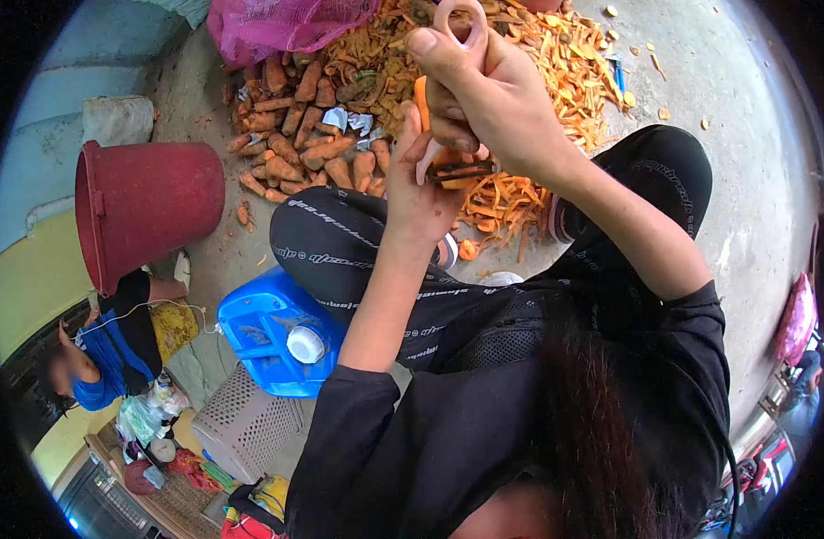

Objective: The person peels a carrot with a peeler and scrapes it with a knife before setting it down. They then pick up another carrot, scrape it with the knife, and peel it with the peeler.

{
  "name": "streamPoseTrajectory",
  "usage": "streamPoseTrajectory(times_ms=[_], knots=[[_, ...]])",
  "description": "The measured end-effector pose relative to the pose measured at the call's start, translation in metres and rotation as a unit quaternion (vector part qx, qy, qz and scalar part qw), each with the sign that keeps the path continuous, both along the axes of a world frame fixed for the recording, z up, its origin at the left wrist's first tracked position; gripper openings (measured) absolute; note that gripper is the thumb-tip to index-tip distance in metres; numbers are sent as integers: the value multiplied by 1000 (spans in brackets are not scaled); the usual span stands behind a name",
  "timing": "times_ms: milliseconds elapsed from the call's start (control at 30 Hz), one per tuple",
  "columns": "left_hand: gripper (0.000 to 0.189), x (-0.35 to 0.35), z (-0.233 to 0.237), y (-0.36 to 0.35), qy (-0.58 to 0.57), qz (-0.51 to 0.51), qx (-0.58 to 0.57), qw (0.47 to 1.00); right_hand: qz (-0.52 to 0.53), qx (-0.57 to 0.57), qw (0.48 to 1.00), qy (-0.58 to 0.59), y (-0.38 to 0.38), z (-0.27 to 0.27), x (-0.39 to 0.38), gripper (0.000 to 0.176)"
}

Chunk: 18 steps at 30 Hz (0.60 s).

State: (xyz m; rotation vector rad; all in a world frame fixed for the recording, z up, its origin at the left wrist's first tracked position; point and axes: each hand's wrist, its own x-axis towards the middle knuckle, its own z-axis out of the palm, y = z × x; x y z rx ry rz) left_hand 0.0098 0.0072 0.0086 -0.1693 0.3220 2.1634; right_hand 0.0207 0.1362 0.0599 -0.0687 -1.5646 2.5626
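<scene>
My right hand is closed around a pale pink peeler, its looped handle end sticking out above my fist. Its dark blade end lies by the orange carrot, which my left hand grips from below. My fingers hide much of the carrot. Beyond my hands, unpeeled carrots lie piled on the floor to the left. Orange peelings are heaped ahead and to the right, with more between my feet.
A pink mesh sack lies at the top. On the left are a red bucket, a blue jerrycan and a grey perforated basket. Another person is at far left. A blue-handled tool lies beside the peelings.
</scene>
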Motion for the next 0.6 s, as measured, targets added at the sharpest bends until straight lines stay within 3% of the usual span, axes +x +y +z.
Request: streamPoseTrajectory(times_ms=[67, 133, 167, 200, 233, 300, 367, 467, 600], knots=[[45, 2, 2, 1, -6, 10, -12, 1000, -30, 21, 999, -7, 0, 2, -1, 34], [40, 10, 1, 6, 93, -1, -109, 990, -91, 88, 992, 22, 8, 23, -12, 24], [37, 13, 2, 10, 143, -6, -155, 977, -116, 128, 984, -40, 20, 32, -19, 23], [37, 17, 3, 10, 151, -27, -153, 976, -96, 65, 993, 10, 41, 12, -36, 23], [38, 22, 6, 11, 159, -49, -150, 975, -206, 218, 951, 75, 55, -7, -59, 23], [40, 21, 7, 14, 157, -66, -134, 976, -265, 157, 951, -38, 53, 25, -59, 24], [42, 15, 2, 14, 132, -42, -112, 984, -238, 158, 956, 69, 59, 0, -59, 24], [45, 11, 4, 13, 142, -17, -165, 976, -160, 77, 981, 74, 49, 13, -43, 25], [45, 3, 3, 13, 105, -31, -117, 987, -152, 32, 987, 35, 37, 29, -25, 26]])
